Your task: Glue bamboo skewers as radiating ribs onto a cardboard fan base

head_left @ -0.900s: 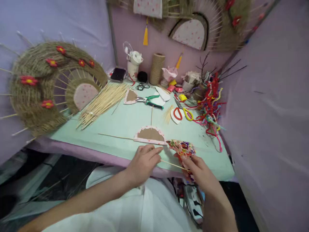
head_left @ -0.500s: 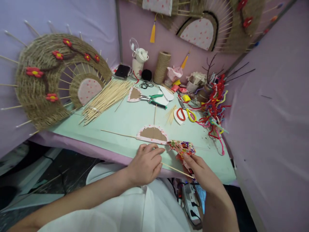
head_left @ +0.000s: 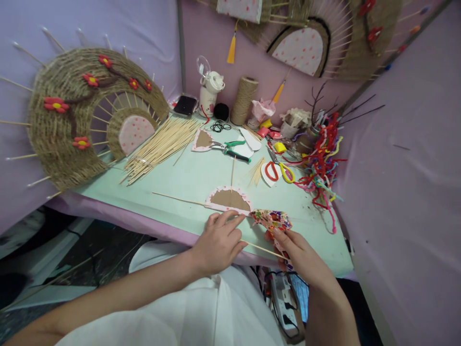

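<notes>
My left hand (head_left: 219, 242) has a thin bamboo stick (head_left: 262, 248) between its thumb and curled fingers, with the stick's far end reaching the right hand. Its outstretched fingertips touch the lower right edge of a half-round cardboard piece (head_left: 230, 200) trimmed with pink dotted cloth. Wrapped in my right hand (head_left: 297, 247) is a floral-patterned glue gun (head_left: 272, 219), its nozzle tip at that piece's right corner. One bamboo stick (head_left: 178, 198) runs left from the piece, and another (head_left: 233, 173) stands out from its middle.
A bundle of bamboo sticks (head_left: 162, 149), green-handled pliers (head_left: 234, 148) and scissors (head_left: 279, 171) lie on the table (head_left: 180, 223). Behind are a twine spool (head_left: 245, 101) and a white bottle (head_left: 211, 93). Pipe cleaners (head_left: 322, 163) crowd the right; a woven fan (head_left: 65, 125) leans left.
My left fingertips have moved up onto the half-round piece's lower edge, and the held stick has tilted slightly. The glue gun stays at the same corner. The whole view has shifted a little.
</notes>
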Demonstrator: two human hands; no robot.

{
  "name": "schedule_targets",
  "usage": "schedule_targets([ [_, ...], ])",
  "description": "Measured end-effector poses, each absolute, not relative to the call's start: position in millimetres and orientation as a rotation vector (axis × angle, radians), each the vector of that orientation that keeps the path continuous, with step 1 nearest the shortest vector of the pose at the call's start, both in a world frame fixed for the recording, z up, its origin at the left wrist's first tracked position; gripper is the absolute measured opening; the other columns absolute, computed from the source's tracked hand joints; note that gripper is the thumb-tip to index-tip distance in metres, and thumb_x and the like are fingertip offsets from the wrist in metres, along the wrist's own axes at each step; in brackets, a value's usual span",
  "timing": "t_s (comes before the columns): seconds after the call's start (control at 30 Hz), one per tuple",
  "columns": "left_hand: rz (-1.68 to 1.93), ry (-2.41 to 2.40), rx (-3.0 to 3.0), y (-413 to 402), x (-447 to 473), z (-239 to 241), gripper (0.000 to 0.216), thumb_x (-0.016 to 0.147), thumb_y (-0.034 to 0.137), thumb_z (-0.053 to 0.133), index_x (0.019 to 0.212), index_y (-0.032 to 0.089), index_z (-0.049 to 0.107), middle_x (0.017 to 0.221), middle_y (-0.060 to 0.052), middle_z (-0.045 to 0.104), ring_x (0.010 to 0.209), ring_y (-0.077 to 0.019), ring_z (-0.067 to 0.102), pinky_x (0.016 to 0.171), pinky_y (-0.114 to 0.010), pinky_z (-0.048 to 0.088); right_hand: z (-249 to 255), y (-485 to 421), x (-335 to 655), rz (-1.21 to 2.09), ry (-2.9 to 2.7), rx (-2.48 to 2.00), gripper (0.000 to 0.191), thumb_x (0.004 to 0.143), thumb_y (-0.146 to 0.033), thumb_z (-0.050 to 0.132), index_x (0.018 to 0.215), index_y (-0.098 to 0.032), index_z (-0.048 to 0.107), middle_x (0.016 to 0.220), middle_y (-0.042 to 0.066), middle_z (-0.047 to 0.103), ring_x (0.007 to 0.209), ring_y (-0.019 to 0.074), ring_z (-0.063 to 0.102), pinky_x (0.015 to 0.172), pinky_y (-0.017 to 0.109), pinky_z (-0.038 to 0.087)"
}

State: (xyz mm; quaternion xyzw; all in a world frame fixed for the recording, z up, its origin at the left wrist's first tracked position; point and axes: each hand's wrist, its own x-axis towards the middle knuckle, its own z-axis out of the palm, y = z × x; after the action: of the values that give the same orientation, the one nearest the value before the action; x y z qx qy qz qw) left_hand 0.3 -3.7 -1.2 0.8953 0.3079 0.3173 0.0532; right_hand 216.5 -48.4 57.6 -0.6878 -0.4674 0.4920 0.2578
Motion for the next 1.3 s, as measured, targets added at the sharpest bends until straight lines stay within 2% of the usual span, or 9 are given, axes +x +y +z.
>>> schedule_targets([
  [0.4, 0.966, 0.935, 2.723, -3.8, 0.0, -0.2, 0.023, 0.095, 0.028, 0.048, 0.081, 0.016, 0.062, 0.129, -0.010, 0.064, 0.124, -0.0276, 0.047, 0.091, -0.043, 0.033, 55.0, -46.2, 216.9, 1.351, -1.299, -1.883, 0.059, 0.082, -0.072, 0.046, 0.089, -0.016, 0.064, 0.063, -0.002, 0.048, 0.054, 0.0147, 0.052, 0.046, 0.028, 0.047],
  [1.3, 0.954, 0.950, 2.724, -3.6, 0.3, -0.9, 0.023, 0.095, 0.028, 0.048, 0.081, 0.016, 0.063, 0.129, -0.009, 0.064, 0.123, -0.0268, 0.046, 0.091, -0.043, 0.033, 56.2, -49.5, 219.0, 1.340, -1.308, -1.878, 0.057, 0.081, -0.072, 0.048, 0.080, -0.017, 0.060, 0.056, -0.003, 0.048, 0.049, 0.0140, 0.048, 0.045, 0.028, 0.041],
])
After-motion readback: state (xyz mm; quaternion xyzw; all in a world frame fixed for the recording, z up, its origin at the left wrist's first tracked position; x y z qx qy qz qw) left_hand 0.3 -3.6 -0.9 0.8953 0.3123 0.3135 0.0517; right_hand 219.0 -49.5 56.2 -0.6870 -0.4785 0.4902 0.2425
